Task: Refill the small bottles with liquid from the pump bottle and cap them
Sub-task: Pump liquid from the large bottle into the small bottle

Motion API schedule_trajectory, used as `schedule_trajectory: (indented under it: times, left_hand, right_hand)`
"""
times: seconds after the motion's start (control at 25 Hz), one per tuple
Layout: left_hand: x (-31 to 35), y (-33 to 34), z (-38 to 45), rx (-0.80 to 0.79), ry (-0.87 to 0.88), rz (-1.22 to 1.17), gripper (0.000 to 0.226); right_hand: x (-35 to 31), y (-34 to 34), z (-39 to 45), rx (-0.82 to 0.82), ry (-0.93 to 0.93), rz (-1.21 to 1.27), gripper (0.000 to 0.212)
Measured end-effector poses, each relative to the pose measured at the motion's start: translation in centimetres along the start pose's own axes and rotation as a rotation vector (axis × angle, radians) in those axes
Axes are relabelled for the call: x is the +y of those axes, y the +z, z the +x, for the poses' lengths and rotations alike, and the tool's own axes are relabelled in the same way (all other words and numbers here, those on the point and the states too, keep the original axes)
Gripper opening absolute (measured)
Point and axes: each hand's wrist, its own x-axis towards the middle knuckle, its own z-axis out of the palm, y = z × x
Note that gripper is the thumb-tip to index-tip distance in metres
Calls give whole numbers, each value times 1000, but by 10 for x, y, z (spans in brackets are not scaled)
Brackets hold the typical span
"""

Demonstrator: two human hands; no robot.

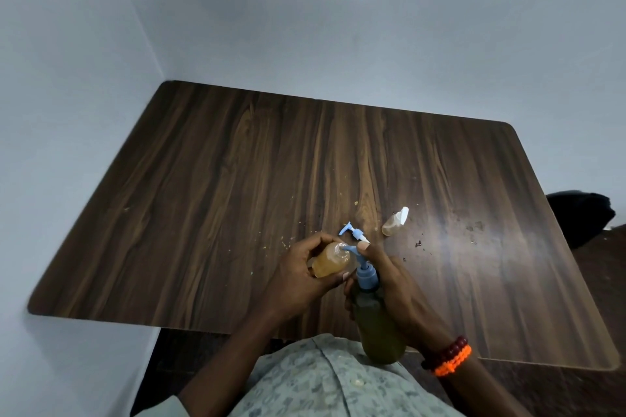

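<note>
Small clear plastic bottle [330,259] with amber liquid inside is held in the left hand [298,276], whose fingers curl round it, above the near part of the dark wood-grain bench [237,179]. It is tilted, with its open mouth turned toward the blue nozzle of the tall dark green pump bottle [376,318]. The right hand [396,284] grips this pump bottle round its body, and one finger rests on the blue pump head (the nozzle tip is at the small bottle's mouth). Just beyond the hands a loose blue and white pump cap [354,233] lies on the bench. To its right lies a second small bottle with a white cap [395,221], on its side.
</note>
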Motion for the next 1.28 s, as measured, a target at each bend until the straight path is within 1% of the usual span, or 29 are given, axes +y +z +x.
schedule_trajectory:
  times: [0.08, 0.12, 0.16, 0.2, 0.28, 0.32, 0.36, 0.44, 0.56, 0.64, 0.76, 0.8, 0.88, 0.96, 1.0, 1.08, 1.12, 1.28]
  left_hand:
    - [1, 0, 0, -2, -2, -5, 41]
    - [2, -1, -1, -2, -3, -8, 41]
    - [2, -1, -1, -1, -6, -10, 41]
    - [3, -1, -1, -1, -9, -13, 40]
    - [3, -1, -2, -5, -13, -19, 39]
    - [3, -1, -2, -9, -15, -17, 39]
    - [3, 0, -3, -12, -21, -14, 39]
    - [4, -1, -3, -10, -32, -14, 40]
    - [5, -2, -2, 2, -27, -8, 41]
    - [6, -2, -1, 0, -22, -5, 41]
    - [5, -1, -2, -15, -19, 12, 41]
    - [5, -1, -2, -14, -22, 8, 41]
    - [5, -1, -2, -13, -28, -3, 41]
    - [6, -2, -2, -9, -32, 0, 41]
    - [7, -2, -2, -12, -28, 4, 40]
    - [7, -2, -2, -25, -22, 10, 39]
    - [7, -1, -2, -27, -22, 5, 40]
    - [7, -3, -2, -22, -37, -16, 40]
  right_hand:
    - [-2, -1, -2, -37, -42, -7, 73]
    - [-2, -2, -2, -31, -46, -32, 88]
    - [0, -2, -1, -31, -44, -44, 92]
    - [1, -3, -1, -42, -28, -42, 84]
    - [0, -2, -2, -35, 12, -8, 46]
    - [1, -1, -3, -3, 24, -20, 31]
    - [1, -1, -2, 24, 36, -36, 26]
    - [1, -1, -1, 20, 26, -23, 27]
    - [-1, -2, 1, -43, -9, 1, 36]
    - [0, -1, 1, -26, 6, -13, 42]
    - [7, -2, 3, 17, 34, -45, 41]
    - [8, -3, 3, 8, 23, -26, 45]
    - [4, -2, 2, -27, -14, 11, 62]
    - [4, -1, 2, -25, -2, 3, 77]
    - [7, -2, 3, -21, 21, -4, 76]
    - [15, -5, 5, -15, 53, -21, 60]
    - [16, -6, 6, -14, 54, -40, 55]
    - [11, -4, 6, -48, -13, 11, 53]
